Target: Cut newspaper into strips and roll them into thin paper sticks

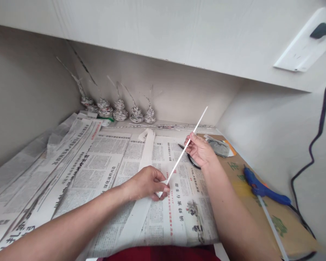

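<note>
A thin white rolled paper tube (pixel 181 155) runs slantwise between my hands, its far tip up and to the right. My left hand (pixel 148 183) pinches the near end, where a bit of loose white paper shows at the fingertips. The fingers of my right hand (pixel 199 149) are closed around the tube higher up. Beneath my left hand, a long white paper strip (pixel 146 152) lies over the newspaper sheets (pixel 97 174). Black-handled scissors (pixel 193 162) lie partly hidden behind my right hand.
Several gourd-shaped woven paper pieces (pixel 120 110) stand along the back wall, with thin paper rods (pixel 163 127) before them. At right, a blue glue gun (pixel 264 189) with a white stick and black cord rests on brown cardboard (pixel 293 232). A white panel (pixel 152 29) overhangs the back.
</note>
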`<state>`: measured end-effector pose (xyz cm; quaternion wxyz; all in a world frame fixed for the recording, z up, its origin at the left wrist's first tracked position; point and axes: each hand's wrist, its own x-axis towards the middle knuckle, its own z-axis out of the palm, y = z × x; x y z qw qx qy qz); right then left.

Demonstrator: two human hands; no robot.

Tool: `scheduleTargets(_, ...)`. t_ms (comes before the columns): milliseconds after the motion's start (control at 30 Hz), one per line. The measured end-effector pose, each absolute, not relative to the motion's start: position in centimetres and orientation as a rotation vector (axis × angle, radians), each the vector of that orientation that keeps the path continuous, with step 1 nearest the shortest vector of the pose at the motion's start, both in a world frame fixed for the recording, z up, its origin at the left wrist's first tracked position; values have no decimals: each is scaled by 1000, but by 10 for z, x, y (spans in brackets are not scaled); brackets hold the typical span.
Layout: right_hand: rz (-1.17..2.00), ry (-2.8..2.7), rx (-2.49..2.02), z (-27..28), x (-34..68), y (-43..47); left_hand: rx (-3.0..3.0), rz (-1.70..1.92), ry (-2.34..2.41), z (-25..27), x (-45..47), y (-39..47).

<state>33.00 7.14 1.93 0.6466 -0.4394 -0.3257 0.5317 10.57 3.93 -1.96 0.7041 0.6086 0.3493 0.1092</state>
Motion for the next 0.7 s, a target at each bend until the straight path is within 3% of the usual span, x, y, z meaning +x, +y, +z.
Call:
scheduleTargets(233,1100,-770,-1043,19,327,72,1382,231,758,-19,104,40)
scheduleTargets(433,1332,-891,-910,23,336,68,1322,181,713,-16,103,40)
scheduleTargets(700,1268,-873,-942,21,337,69,1341,168,764,-13,105,37)
